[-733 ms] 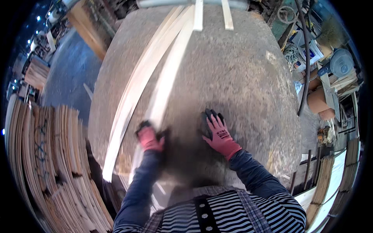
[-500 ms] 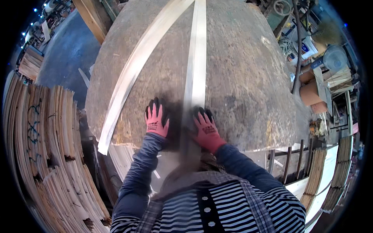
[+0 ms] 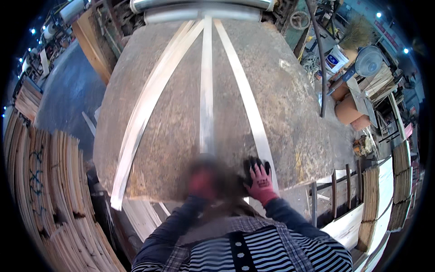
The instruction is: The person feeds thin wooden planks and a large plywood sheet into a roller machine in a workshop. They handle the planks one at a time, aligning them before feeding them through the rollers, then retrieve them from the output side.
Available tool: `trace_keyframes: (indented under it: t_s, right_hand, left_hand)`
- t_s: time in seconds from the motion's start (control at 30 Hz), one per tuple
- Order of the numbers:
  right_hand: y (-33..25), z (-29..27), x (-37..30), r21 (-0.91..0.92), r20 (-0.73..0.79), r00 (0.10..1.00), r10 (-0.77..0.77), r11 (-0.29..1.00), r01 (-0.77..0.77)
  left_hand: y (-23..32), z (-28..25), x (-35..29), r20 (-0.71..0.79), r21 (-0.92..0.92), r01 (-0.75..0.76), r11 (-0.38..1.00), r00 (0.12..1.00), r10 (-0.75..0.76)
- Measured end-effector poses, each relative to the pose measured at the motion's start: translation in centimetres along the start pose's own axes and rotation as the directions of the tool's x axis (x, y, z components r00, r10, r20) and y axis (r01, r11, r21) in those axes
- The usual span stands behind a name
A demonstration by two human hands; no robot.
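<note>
Three pale wood veneer strips fan out over a worn brown tabletop [image 3: 181,122]: a left strip [image 3: 152,93] that looks doubled, a middle strip [image 3: 206,86] and a right strip [image 3: 244,90]. My right hand [image 3: 260,181], in a pink glove with black fingertips, lies with fingers spread at the near part of the right strip. Its fingertips touch or overlap the strip's left edge. My left hand [image 3: 201,181] is at the near end of the middle strip, smeared by motion and by a dark blur, so its fingers cannot be read.
A metal roller [image 3: 204,14] spans the table's far end. Tall stacks of veneer sheets [image 3: 41,181] stand at the left. On the right are a fan [image 3: 368,61], a white bucket [image 3: 336,59], a cardboard box [image 3: 350,109] and upright metal bars [image 3: 334,195] by the near edge.
The view has tilted up, bringing the roller into sight. A separate strip now lies on the right. My right hand has shifted right; my left hand has come toward the middle strip.
</note>
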State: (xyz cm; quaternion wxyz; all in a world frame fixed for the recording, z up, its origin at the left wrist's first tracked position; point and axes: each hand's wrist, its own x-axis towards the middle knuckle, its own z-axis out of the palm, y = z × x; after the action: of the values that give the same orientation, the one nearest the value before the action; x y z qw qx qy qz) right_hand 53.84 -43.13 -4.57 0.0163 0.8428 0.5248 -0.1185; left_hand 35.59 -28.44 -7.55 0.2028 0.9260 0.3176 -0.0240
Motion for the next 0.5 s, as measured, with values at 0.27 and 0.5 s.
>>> trace_keyframes:
  t_s: [0.27,0.5]
  right_hand:
    - [6.4,-3.0,11.1,0.136,-0.166,0.983,0.080,0.989,-0.057]
    - [7.5,-4.7,25.4,0.163,-0.301,0.937,0.176,0.978,-0.131]
  left_hand:
    - [0.3,-4.0,16.9,-0.132,0.129,-0.035,0.991,0.990,0.052]
    - [-3.9,-5.0,32.1,-0.336,0.204,-0.071,0.976,0.932,0.138]
